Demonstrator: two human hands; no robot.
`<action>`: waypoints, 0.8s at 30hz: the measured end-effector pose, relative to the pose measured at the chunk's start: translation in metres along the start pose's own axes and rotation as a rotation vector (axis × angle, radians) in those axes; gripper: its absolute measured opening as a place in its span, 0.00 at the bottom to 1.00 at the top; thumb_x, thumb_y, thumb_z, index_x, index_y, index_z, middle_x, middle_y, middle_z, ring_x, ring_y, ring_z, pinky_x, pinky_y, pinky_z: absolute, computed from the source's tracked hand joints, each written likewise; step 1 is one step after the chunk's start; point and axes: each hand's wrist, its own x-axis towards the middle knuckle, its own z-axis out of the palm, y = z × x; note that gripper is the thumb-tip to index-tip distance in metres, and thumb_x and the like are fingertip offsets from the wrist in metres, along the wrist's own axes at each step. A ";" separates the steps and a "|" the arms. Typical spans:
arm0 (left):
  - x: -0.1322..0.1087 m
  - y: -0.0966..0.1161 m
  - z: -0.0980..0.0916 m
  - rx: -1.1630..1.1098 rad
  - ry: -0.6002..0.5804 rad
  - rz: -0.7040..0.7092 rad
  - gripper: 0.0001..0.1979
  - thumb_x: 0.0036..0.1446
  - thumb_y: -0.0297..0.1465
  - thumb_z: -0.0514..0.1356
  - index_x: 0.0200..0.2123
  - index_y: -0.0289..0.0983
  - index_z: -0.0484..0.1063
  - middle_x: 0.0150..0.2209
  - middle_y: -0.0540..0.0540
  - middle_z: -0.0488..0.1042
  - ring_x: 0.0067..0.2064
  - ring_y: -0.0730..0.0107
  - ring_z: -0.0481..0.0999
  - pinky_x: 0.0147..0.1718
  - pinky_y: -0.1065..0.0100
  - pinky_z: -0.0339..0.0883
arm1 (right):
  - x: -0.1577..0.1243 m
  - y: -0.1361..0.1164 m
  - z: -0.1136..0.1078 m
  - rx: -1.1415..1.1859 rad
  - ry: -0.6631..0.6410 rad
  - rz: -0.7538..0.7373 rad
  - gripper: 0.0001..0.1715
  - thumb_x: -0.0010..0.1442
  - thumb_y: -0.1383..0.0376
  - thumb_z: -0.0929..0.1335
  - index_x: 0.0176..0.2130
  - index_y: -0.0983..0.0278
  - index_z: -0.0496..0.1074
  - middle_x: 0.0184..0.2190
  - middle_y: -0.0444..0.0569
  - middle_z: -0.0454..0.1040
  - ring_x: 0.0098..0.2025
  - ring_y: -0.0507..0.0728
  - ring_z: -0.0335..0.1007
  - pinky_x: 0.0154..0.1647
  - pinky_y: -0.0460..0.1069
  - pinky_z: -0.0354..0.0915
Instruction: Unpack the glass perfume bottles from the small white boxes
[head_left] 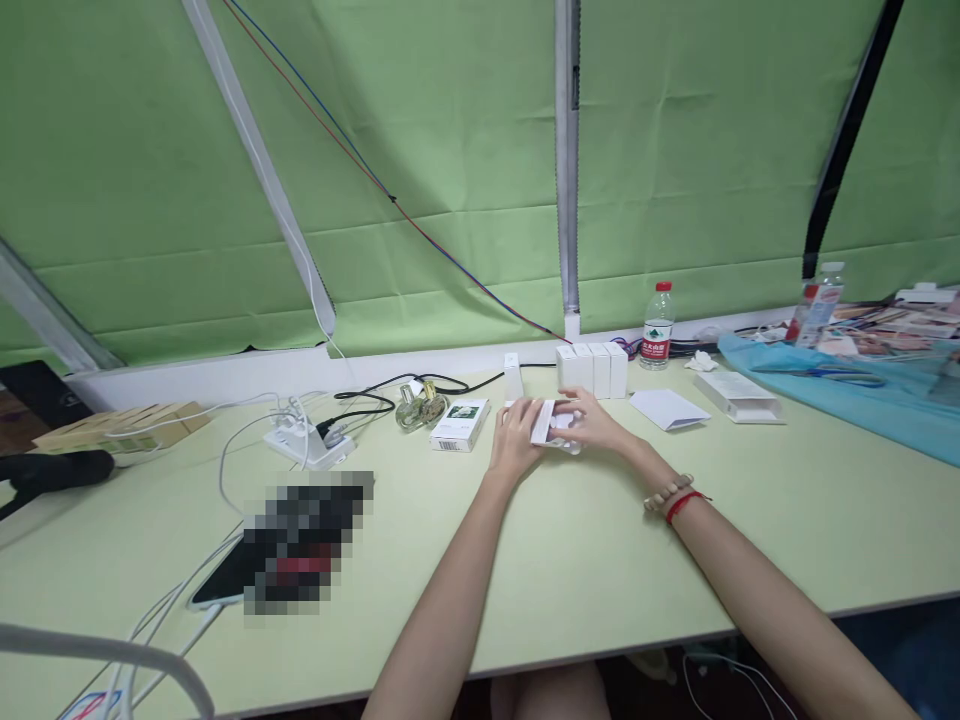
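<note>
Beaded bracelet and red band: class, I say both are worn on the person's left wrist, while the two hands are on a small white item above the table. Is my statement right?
Not quite: the head view shows the beaded bracelet and red band on the right wrist. The left hand and right hand are indeed on a small white item above the table.

Both hands (517,440) hold a small white box (541,424) near upright white boxes (602,372).
</note>
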 end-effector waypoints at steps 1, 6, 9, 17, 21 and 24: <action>0.000 0.000 -0.001 -0.009 -0.042 0.018 0.25 0.45 0.32 0.61 0.49 0.39 0.65 0.46 0.41 0.70 0.48 0.59 0.69 0.47 0.59 0.58 | -0.003 0.006 0.004 0.013 -0.045 0.009 0.16 0.42 0.58 0.74 0.33 0.61 0.76 0.45 0.54 0.66 0.50 0.61 0.63 0.48 0.59 0.63; -0.001 0.003 -0.002 -0.028 -0.191 -0.054 0.23 0.45 0.30 0.60 0.48 0.41 0.68 0.47 0.43 0.71 0.48 0.61 0.70 0.48 0.60 0.58 | -0.012 0.011 0.023 0.024 -0.032 0.193 0.13 0.39 0.64 0.74 0.29 0.65 0.75 0.44 0.55 0.68 0.47 0.61 0.65 0.47 0.59 0.64; -0.001 0.003 -0.004 0.003 -0.293 -0.158 0.29 0.44 0.34 0.61 0.53 0.42 0.63 0.55 0.44 0.65 0.58 0.58 0.61 0.54 0.59 0.53 | -0.012 0.003 0.027 0.022 -0.068 0.327 0.11 0.42 0.64 0.72 0.31 0.64 0.75 0.47 0.55 0.67 0.50 0.62 0.62 0.51 0.60 0.59; 0.000 0.001 -0.001 0.127 -0.383 -0.218 0.29 0.49 0.32 0.56 0.57 0.44 0.58 0.59 0.48 0.61 0.60 0.55 0.58 0.53 0.56 0.54 | -0.005 0.012 0.014 0.272 -0.104 0.309 0.07 0.48 0.64 0.69 0.31 0.64 0.73 0.47 0.55 0.65 0.51 0.59 0.62 0.53 0.56 0.59; 0.000 0.002 -0.001 0.130 -0.346 -0.271 0.29 0.50 0.31 0.55 0.57 0.44 0.58 0.58 0.48 0.62 0.58 0.56 0.60 0.51 0.56 0.56 | -0.003 0.017 0.008 0.332 -0.087 0.326 0.11 0.50 0.60 0.67 0.32 0.65 0.74 0.46 0.55 0.64 0.51 0.58 0.62 0.52 0.55 0.60; 0.000 -0.001 -0.003 0.123 -0.315 -0.310 0.28 0.49 0.29 0.55 0.56 0.44 0.60 0.57 0.48 0.64 0.58 0.57 0.60 0.51 0.57 0.56 | -0.002 0.018 0.004 0.354 -0.080 0.367 0.14 0.51 0.56 0.67 0.31 0.64 0.74 0.46 0.54 0.64 0.51 0.58 0.62 0.52 0.54 0.59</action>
